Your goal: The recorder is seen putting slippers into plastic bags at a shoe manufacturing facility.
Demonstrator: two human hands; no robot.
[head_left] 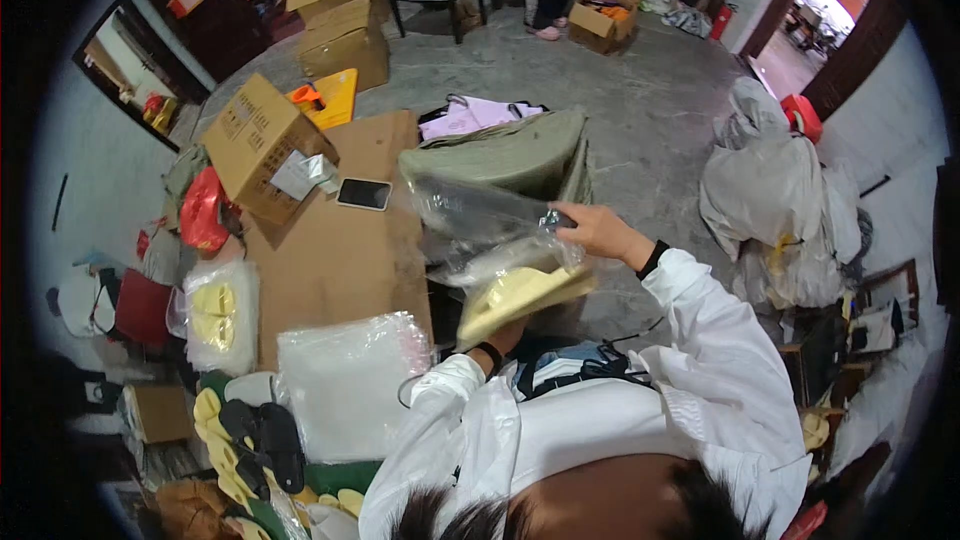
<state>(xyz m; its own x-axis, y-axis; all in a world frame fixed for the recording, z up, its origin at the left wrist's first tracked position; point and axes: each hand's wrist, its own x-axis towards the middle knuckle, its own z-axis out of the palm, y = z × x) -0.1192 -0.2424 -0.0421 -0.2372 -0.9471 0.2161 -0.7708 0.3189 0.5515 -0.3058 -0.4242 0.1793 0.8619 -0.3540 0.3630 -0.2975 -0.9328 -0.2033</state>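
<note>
Gripping the near end of a pale yellow slipper (pixel 522 297) from below, the left hand (pixel 500 338) aims its long axis up and rightward into a clear plastic bag (pixel 490 230), whose far mouth the right hand (pixel 597 230) pinches, just beyond the toe.

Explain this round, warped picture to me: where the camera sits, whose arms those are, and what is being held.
There is no machine here, only a person in white sleeves. One wide fisheye camera on that person's head looks down, so straight edges bend toward the rim and dark hair fills the bottom edge.

The right hand grips a clear plastic bag. The left hand holds pale yellow slippers at the bag's lower side, gripping from beneath.

In front lies a flat cardboard sheet with a phone, a stack of clear bags and a cardboard box. More slippers lie at the lower left.
</note>
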